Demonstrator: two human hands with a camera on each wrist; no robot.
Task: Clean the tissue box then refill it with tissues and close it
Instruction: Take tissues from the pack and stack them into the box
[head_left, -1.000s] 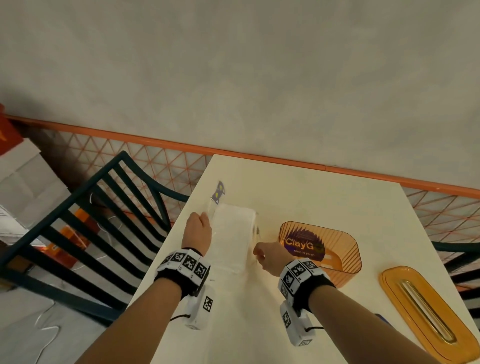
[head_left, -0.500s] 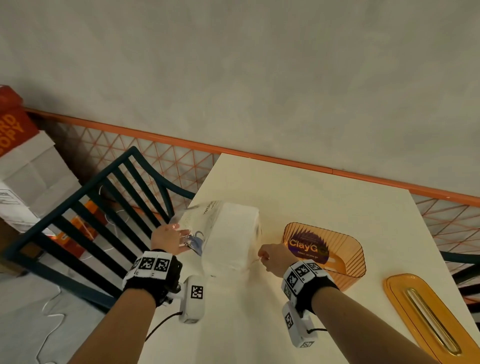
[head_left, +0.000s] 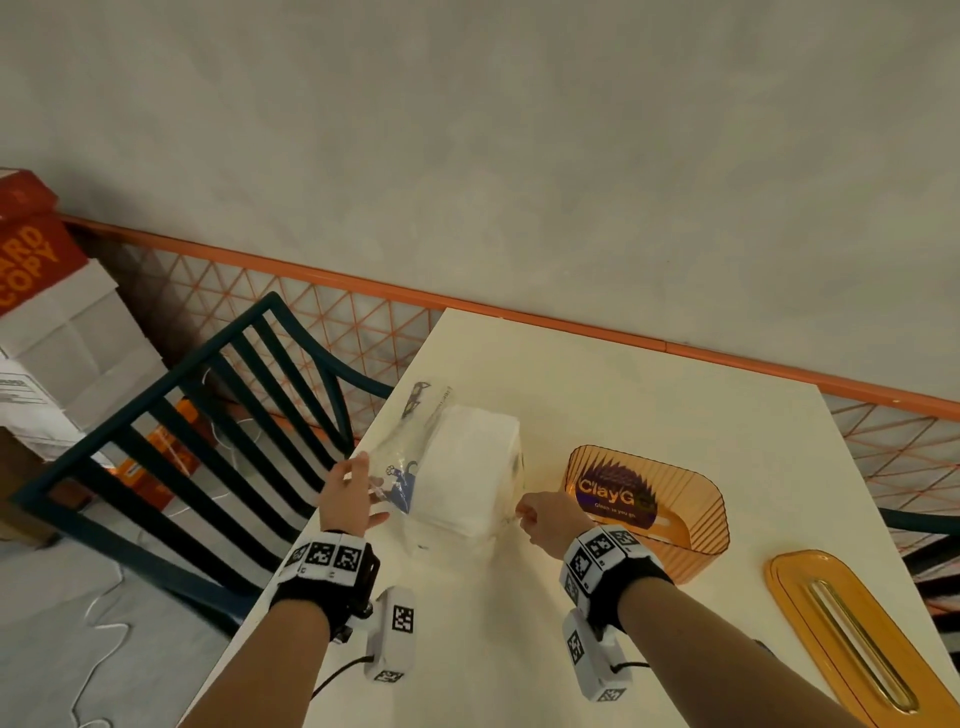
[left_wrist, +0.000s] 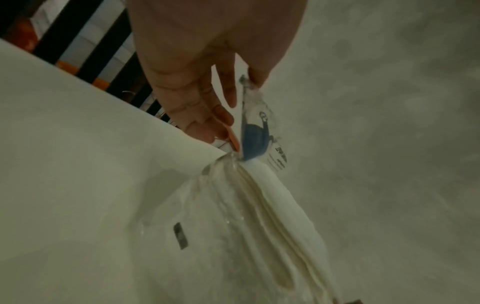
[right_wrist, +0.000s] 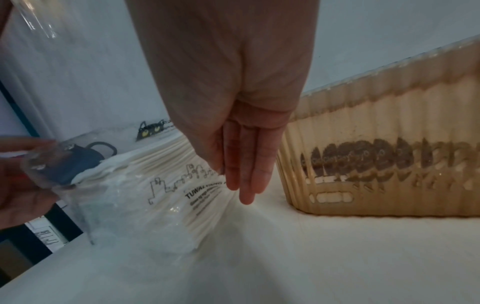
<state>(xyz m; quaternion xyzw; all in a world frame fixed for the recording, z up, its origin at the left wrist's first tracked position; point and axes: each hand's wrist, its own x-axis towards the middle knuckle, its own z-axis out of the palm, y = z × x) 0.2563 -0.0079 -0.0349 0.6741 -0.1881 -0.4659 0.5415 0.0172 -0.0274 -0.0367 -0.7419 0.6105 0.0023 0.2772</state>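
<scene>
Head view, near to far. My left hand sits at the table's left edge, pinching the torn-open flap of the clear wrapper between thumb and fingertips; left wrist view shows the plastic pulled up taut off the tissues. My right hand is on the stack's right side. From the right wrist view its fingers hang straight down against the wrapper's printed end face; head view hints at a thumb-and-forefinger pinch on the plastic there, but I can't confirm that, so I read it as open and bracing.

Reason for the setup, my guess: 1 hand peels, the other stops the stack sliding, so the wrapper comes off without scattering sheets.

Tissue stack lies flat on the table, still half inside the wrapper. Just right of it, apart from my right hand, the orange tissue box stands open and without tissues, a purple label showing in it. Its lid, slot up, lies farther right near the table's front edge. So the refill is not started and closing is pending.

Around: dark slatted chair left of the table, cardboard boxes beyond it, orange mesh rail along the wall. Nothing sits between stack and box; the loose wrapper is the only snag risk.
</scene>
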